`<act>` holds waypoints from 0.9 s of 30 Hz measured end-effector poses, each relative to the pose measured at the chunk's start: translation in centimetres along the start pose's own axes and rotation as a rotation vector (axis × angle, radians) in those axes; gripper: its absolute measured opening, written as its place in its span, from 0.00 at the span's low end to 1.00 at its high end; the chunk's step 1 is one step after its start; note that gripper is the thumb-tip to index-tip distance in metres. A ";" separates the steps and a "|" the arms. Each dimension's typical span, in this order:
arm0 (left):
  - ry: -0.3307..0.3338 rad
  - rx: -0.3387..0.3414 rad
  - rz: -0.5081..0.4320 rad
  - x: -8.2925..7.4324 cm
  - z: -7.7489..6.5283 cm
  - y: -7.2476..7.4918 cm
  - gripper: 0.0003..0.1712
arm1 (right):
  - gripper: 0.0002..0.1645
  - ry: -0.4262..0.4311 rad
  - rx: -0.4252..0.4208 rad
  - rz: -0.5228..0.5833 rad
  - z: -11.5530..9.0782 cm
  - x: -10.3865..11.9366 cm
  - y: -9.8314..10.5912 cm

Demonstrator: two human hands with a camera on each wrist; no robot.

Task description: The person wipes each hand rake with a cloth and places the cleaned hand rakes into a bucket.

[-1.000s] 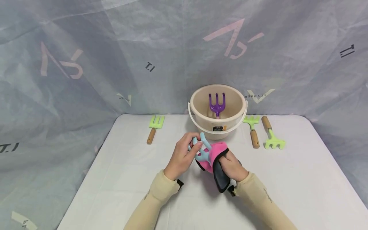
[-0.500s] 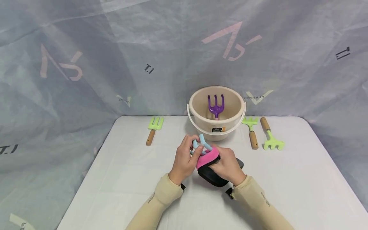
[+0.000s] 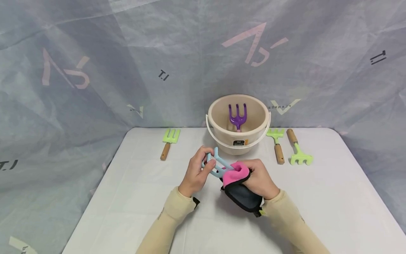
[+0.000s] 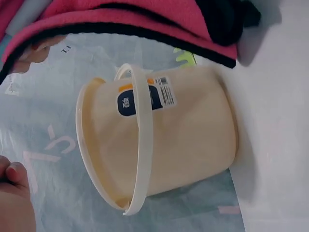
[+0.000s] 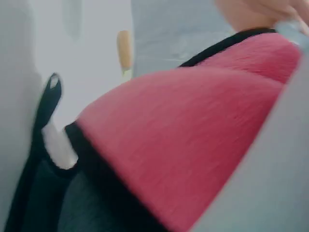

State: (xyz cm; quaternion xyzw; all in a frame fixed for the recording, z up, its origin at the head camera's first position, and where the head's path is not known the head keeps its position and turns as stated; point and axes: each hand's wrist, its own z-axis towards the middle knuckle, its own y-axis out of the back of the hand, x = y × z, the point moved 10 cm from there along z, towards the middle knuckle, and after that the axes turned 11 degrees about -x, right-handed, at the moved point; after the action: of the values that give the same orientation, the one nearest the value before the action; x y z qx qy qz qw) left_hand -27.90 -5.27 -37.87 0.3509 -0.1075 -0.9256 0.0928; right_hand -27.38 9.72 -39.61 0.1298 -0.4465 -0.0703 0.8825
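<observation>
Blue fork (image 3: 219, 173) held on near side of bucket (image 3: 226, 136), long axis slanting far-left; left hand (image 3: 194, 175) pinches its prongs, right hand (image 3: 260, 179) grips pink-lined cloth (image 3: 243, 195) around other end, handle hidden.

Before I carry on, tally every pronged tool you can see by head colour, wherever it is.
Green pronged tools: 3
Purple pronged tool: 1
Light blue pronged tool: 1
Total: 5
</observation>
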 end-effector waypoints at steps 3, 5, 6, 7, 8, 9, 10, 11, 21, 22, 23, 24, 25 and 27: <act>-0.010 0.034 0.038 0.1 0.0 -0.2 0.12 | 0.14 0.048 -0.026 0.047 0.3 1.2 0.8; 0.013 0.046 0.085 0.3 0.1 -0.4 0.19 | 0.15 0.157 -0.057 0.008 0.5 2.6 1.3; 0.037 0.047 0.110 0.5 0.1 -0.4 0.24 | 0.16 0.224 -0.077 -0.018 0.5 3.3 1.5; 0.069 0.042 0.136 0.7 0.2 -0.4 0.28 | 0.16 0.296 -0.098 -0.048 0.4 4.0 1.6; 0.103 0.033 0.150 0.9 0.2 -0.3 0.31 | 0.16 0.369 -0.126 -0.088 0.3 4.6 1.7; 0.137 0.024 0.159 1.0 0.2 -0.2 0.34 | 0.16 0.436 -0.154 -0.125 0.2 5.0 1.7; 0.174 0.018 0.163 1.1 0.2 -0.1 0.35 | 0.16 0.493 -0.183 -0.163 0.0 5.2 1.8; 0.208 0.015 0.155 1.2 0.1 -0.1 0.35 | 0.14 0.542 -0.209 -0.198 -0.2 5.4 1.9; 0.277 0.066 -0.087 -1.5 0.9 0.2 0.33 | 0.15 0.709 -0.277 -0.326 -1.1 6.2 1.2; 0.264 0.071 -0.096 -2.0 1.1 0.3 0.33 | 0.17 0.708 -0.269 -0.337 -1.1 6.2 1.0; 0.249 0.078 -0.105 -2.5 1.3 0.3 0.33 | 0.19 0.697 -0.257 -0.353 -1.1 6.0 0.8; 0.236 0.089 -0.110 -2.8 1.4 0.3 0.34 | 0.22 0.680 -0.244 -0.375 -1.0 5.8 0.7; 0.226 0.103 -0.113 -2.9 1.4 0.2 0.34 | 0.24 0.656 -0.228 -0.395 -0.9 5.6 0.6; 0.206 0.130 -0.112 -2.7 1.3 -0.2 0.36 | 0.27 0.602 -0.191 -0.433 -0.7 4.9 0.4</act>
State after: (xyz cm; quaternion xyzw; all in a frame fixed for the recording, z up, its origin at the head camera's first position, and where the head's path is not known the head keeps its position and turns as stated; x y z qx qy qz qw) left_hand -26.79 -4.24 -35.28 0.4550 -0.1376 -0.8793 0.0284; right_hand -23.90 9.00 -36.13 0.1531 -0.1212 -0.2550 0.9470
